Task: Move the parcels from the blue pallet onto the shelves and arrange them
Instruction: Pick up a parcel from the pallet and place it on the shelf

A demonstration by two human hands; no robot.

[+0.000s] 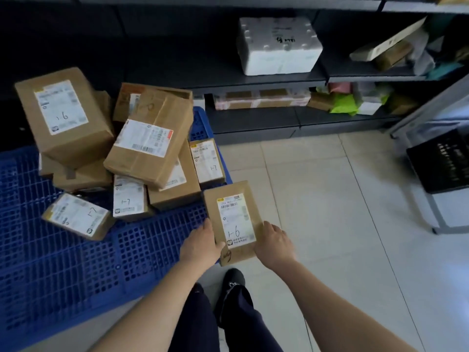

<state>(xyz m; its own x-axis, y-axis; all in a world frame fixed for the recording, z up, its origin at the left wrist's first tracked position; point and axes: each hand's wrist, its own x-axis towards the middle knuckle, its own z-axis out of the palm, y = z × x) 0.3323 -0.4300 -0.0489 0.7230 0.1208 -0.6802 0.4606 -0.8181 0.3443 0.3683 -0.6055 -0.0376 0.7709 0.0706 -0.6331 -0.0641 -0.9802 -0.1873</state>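
- Two hands are holding one flat brown parcel (234,217). The left hand (200,243) is gripping its near left edge with the thumb lying on top beside the label. The right hand (275,243) is gripping its near right edge. The fingers underneath are hiding from view.
- That parcel, hand-marked "1-6", is hanging just past the right edge of the blue pallet (63,275), partly over the tiled floor. It is sitting apart from the heap of parcels (149,148) lying on the pallet.
- Judging by this, the carry is the step in hand: one parcel is being taken toward the shelves (253,82) ahead, with the heap waiting.
- The next move is calling for a level, two-handed reach toward the dark shelves and a choice of bay. The "1-6" is probably pointing to a slot, though no shelf numbers are showing.
- Bare board is showing left of the white foam box (276,47), so setting the parcel down there is looking workable.
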